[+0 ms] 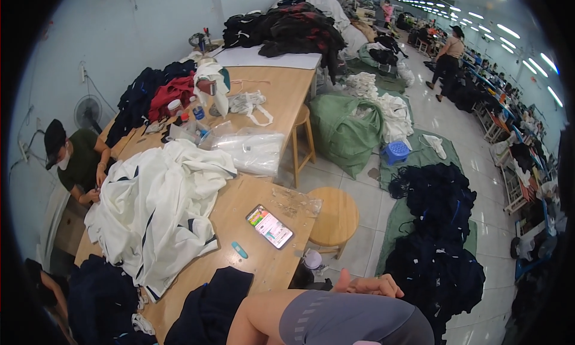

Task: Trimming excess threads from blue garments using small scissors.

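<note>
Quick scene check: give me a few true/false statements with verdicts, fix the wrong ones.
1. The phone lies on the wooden table with its screen lit. True.
2. The hand near the lower edge is gripping the phone. False: the hand is well apart from it.
3. White garments are heaped on the table, left of the phone. True.
4. The blue plastic stool stands on the table. False: it is down at floor level, near the green bundle.
5. The round stool beside the table has a black seat. False: the seat is light wood.
6. A small teal item lies on the table near the phone. True.
</note>
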